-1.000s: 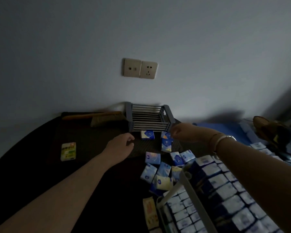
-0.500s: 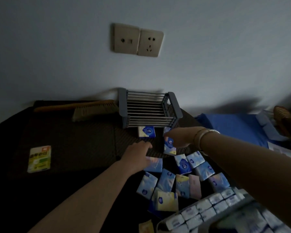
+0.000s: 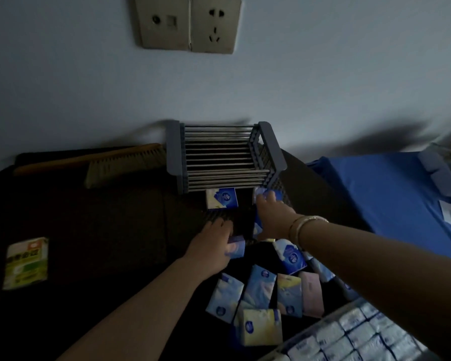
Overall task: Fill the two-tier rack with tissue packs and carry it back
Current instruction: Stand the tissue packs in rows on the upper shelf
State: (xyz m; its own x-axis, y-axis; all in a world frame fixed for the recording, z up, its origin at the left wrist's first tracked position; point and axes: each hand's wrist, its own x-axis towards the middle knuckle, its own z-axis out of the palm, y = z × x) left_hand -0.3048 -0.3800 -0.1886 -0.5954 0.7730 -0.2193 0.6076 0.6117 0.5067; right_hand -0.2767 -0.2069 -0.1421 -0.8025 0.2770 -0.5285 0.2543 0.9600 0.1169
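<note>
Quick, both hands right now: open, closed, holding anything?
Left hand: closed on a tissue pack low in front of the rack.
Right hand: at the rack's lower tier, fingers on a blue pack; grip unclear.

Dim home room: beige wall socket plates (image 3: 187, 23) above a wooden-handled bristle brush (image 3: 99, 164), blue cloth (image 3: 391, 201) right of it.

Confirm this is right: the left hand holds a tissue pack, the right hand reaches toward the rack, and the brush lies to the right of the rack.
One detail is wrong: in the head view the brush lies to the left of the rack, not the right. The left hand does hold a tissue pack, and the right hand does reach toward the rack.
</note>
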